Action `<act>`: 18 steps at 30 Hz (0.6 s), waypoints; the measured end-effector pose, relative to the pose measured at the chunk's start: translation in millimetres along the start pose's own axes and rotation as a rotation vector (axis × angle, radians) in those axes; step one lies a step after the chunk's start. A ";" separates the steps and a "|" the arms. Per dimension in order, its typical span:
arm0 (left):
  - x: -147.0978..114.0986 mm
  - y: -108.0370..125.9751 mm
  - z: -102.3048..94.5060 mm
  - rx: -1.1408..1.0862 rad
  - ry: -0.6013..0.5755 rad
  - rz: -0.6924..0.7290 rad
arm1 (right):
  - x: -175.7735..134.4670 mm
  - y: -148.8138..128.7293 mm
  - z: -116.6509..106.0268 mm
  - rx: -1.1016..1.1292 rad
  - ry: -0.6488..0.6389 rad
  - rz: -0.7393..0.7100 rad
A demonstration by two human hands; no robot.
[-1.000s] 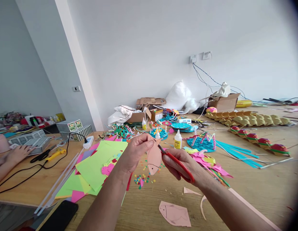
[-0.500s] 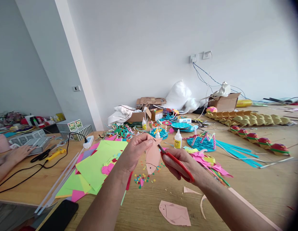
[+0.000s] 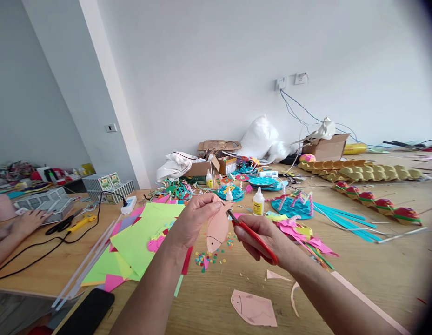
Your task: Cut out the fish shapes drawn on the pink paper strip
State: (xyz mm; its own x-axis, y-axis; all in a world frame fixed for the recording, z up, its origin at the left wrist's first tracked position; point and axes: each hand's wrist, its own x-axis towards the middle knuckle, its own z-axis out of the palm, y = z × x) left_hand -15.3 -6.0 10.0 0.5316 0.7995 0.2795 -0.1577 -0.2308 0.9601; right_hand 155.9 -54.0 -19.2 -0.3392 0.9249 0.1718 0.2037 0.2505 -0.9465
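Note:
Between the thumb and fingers of my left hand point(image 3: 198, 216) is the tail end of a pale pink paper fish point(image 3: 217, 228), hanging head down with a drawn eye and gill line. Red-handled scissors point(image 3: 255, 239) are gripped in my right hand point(image 3: 266, 237), their blade tips at the fish's tail edge. Below on the wooden table lies a second pink paper piece point(image 3: 254, 308) with a fish outline drawn on it. Thin pink offcuts point(image 3: 277, 276) rest beside it.
Green paper sheets point(image 3: 142, 237) and a black phone point(image 3: 85, 311) lie to the left. Glue bottle point(image 3: 258, 203), blue decorated pieces point(image 3: 292, 207) and egg cartons point(image 3: 376, 173) stand farther back. At far left, another person's hand point(image 3: 29, 222) touches a grey box-like model point(image 3: 57, 210).
The paper fish has turned slightly, its head swinging left. The scissors' handles have shifted a little left, with the tips still at the tail.

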 end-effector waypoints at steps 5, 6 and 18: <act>-0.6 0.9 1.9 -0.008 -0.033 -0.014 | -0.7 -2.3 1.5 -0.023 0.017 0.005; -0.6 1.1 2.1 -0.011 -0.038 -0.014 | -0.8 -2.5 1.8 -0.022 0.021 0.008; 0.7 -1.3 -1.4 -0.020 -0.044 -0.020 | -1.3 -4.5 5.5 0.008 0.061 0.048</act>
State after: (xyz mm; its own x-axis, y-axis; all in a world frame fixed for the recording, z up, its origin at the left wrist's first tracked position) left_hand -16.0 -4.4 8.9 0.5708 0.7787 0.2604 -0.1629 -0.2034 0.9654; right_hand 150.3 -57.9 -16.6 -0.2729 0.9515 0.1417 0.2112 0.2030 -0.9561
